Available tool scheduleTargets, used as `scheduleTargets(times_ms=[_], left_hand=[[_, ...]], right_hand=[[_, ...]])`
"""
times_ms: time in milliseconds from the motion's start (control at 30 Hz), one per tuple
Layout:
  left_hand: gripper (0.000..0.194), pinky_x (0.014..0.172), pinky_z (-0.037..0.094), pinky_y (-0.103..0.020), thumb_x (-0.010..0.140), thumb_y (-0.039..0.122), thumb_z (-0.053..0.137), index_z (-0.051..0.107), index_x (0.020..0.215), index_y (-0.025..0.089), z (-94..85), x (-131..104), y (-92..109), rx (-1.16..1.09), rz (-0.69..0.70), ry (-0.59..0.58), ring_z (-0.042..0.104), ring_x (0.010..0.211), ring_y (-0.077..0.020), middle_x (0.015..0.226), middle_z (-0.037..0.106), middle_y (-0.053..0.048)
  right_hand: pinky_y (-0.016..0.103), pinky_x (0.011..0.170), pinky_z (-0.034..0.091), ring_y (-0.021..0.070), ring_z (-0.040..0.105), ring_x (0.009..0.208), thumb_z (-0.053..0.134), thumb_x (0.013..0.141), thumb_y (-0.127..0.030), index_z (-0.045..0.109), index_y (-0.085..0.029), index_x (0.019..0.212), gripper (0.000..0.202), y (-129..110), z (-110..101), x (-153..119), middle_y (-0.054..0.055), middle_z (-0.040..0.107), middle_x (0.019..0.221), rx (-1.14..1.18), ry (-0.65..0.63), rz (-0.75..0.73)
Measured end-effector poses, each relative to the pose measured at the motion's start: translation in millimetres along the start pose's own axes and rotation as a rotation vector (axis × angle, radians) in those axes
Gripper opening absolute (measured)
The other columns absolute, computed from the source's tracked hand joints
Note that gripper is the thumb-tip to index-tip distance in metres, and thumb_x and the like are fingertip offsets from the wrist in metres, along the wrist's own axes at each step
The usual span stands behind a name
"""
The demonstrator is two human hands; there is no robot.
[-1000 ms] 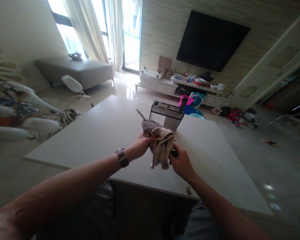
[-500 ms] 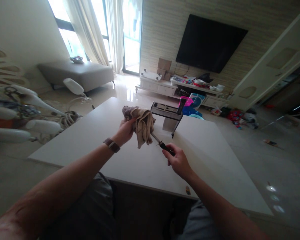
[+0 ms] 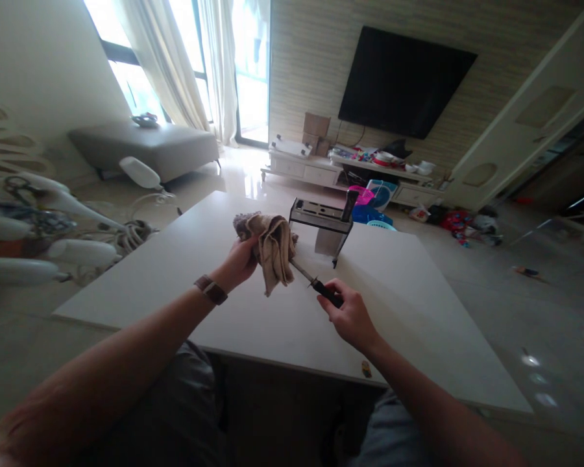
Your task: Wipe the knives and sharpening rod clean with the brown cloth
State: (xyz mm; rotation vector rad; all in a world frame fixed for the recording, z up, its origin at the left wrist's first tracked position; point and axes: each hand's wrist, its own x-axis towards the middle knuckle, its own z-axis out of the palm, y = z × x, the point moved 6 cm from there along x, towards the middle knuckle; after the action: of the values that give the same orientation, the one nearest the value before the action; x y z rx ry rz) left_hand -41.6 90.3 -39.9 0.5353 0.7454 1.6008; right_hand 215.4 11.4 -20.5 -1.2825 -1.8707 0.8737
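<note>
My left hand is closed around a bunched brown-grey cloth above the table. The cloth wraps the far part of a sharpening steel, whose tip is hidden inside the folds. At the other end, my right hand grips its black handle, just behind a small guard. Beyond the cloth stands a metal knife block with slots in its top. One black handle sticks up from the block's right side.
The white table spreads out under both hands. A small yellowish object lies at its near edge. White lamp-like pieces are on the left. Behind the table are a pink basket and a low TV cabinet.
The cloth and my left hand have shifted slightly left, while my right hand sits marginally farther right and lower. The view has moved a little. Both hands keep their hold.
</note>
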Motion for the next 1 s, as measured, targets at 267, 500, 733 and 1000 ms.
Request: scheduleTargets(times_ms=[267,500,733,1000], left_hand=[[0.037,0.083,0.057,-0.03,0.068,0.021,0.088,0.073,0.1,0.01,39.0,-46,-50,0.091,-0.135,-0.149,0.073,0.087,-0.0209,0.099,0.077,-0.011],[0.035,0.081,0.056,-0.03,0.065,0.016,0.088,0.073,0.096,0.011,50.1,-53,-56,0.064,-0.138,-0.133,0.071,0.084,-0.0196,0.095,0.077,-0.009],[0.033,0.082,0.056,-0.029,0.065,0.011,0.082,0.073,0.097,0.011,40.5,-39,-37,0.054,-0.093,-0.132,0.072,0.083,-0.019,0.094,0.077,-0.008],[0.031,0.096,0.056,-0.04,0.072,0.013,0.07,0.074,0.102,0.008,20.1,-16,0,-0.034,-0.063,-0.115,0.071,0.101,-0.0276,0.106,0.077,-0.013]], right_hand=[[0.027,0.061,0.046,0.0152,0.059,0.064,0.063,0.088,-0.034,0.063,-0.019,0.088,0.014,0,5,6,0.001,0.064,0.074,0.036,0.015,-0.025],[0.027,0.064,0.049,0.0158,0.062,0.068,0.063,0.087,-0.032,0.064,-0.019,0.089,0.014,0,2,9,0.002,0.067,0.08,0.081,0.004,-0.044],[0.025,0.054,0.044,0.013,0.055,0.057,0.065,0.087,-0.037,0.063,-0.019,0.085,0.018,0,0,7,0.0,0.062,0.069,0.028,-0.002,-0.013],[0.026,0.055,0.044,0.0138,0.056,0.06,0.066,0.087,-0.037,0.069,-0.018,0.09,0.02,2,1,4,0.001,0.065,0.072,0.012,-0.043,-0.026]])
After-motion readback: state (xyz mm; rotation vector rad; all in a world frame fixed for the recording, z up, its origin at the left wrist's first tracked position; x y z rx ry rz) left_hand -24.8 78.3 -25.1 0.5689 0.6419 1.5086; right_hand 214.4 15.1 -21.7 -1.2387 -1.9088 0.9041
